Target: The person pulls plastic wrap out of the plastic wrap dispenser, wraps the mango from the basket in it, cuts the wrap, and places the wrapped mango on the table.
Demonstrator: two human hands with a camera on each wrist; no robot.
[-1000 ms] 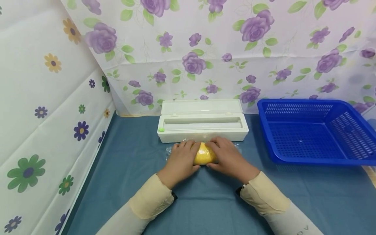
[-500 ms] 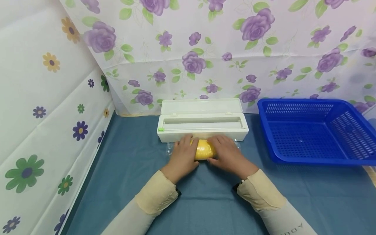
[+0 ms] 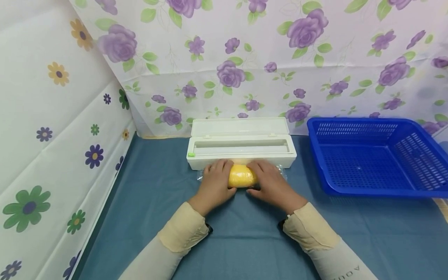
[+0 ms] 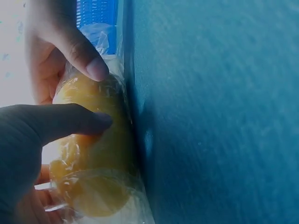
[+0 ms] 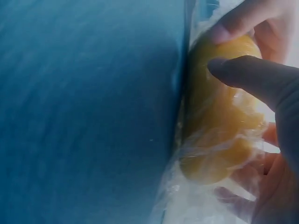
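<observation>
A yellow, lumpy, rounded item wrapped in clear cling film (image 3: 242,176) lies on the cloth, just in front of a white cling film dispenser (image 3: 241,161). Its exact kind is hard to tell under the shiny film. My left hand (image 3: 214,182) grips its left part, thumb (image 4: 88,122) on the near side and fingers over the far side. From the right, my right hand (image 3: 274,186) holds it the same way, thumb (image 5: 233,70) on the near side. Loose film sticks out past both ends. The fingers partly hide the item's ends in the head view.
The dispenser's lid (image 3: 239,127) stands raised at the back, with a film roll inside and a green slider (image 3: 191,154) at its left. A blue plastic basket (image 3: 376,191) stands at the right. Flowered sheets (image 3: 196,97) line the back and left.
Both hands have moved slightly forward, bringing the wrapped yellow item closer to the dispenser. Its visible surface has turned a little. The dispenser and basket stay in place.
</observation>
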